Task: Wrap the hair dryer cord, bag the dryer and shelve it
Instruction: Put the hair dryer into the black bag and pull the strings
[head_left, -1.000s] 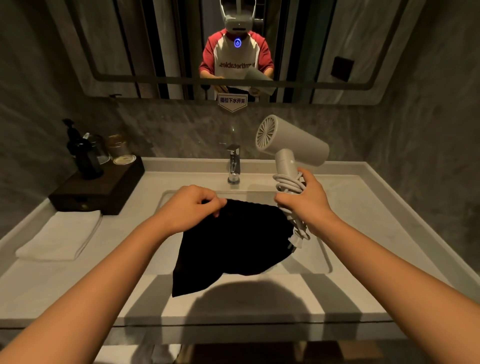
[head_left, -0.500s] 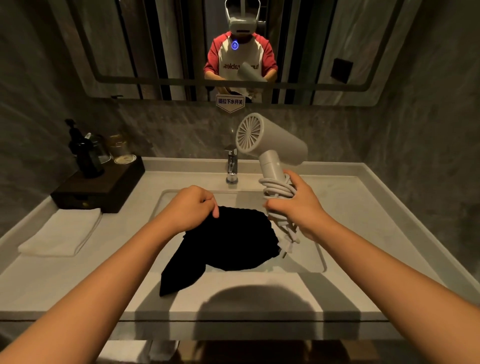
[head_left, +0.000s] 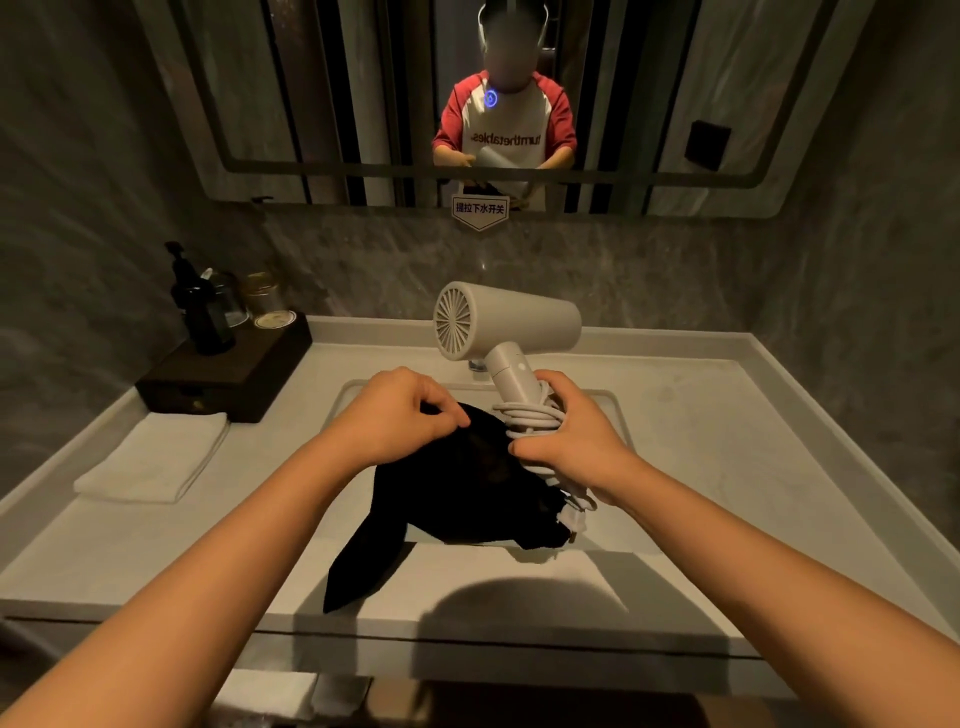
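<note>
My right hand (head_left: 571, 441) grips the cord (head_left: 532, 418) wound around the dryer (head_left: 506, 322) handle above the sink (head_left: 675, 415), while my left hand (head_left: 400, 415) pinches the black bag (head_left: 467, 499) edge to open it.

Pale off-white plastic hair dryer (head_left: 511, 325) — rear grille moulded in a radial spoke pattern, same tone as the barrel. Coiled cord (head_left: 530, 418) on its handle: white, matching. Soft cloth drawstring bag (head_left: 467, 493): solid black, no print seen. Stone-look vanity counter (head_left: 727, 467): light grey, plain. Wall tiles (head_left: 857, 286): dark grey with paler veined marbling. Folded terry towel (head_left: 150, 457): white. Rectangular wooden tray box (head_left: 223, 379): dark brown. Pump bottle (head_left: 205, 312) on it — black. Small sign (head_left: 479, 209) under the mirror: white with blue characters. Reflected shirt (head_left: 506, 127): white body, red sleeves, red lettering.
</note>
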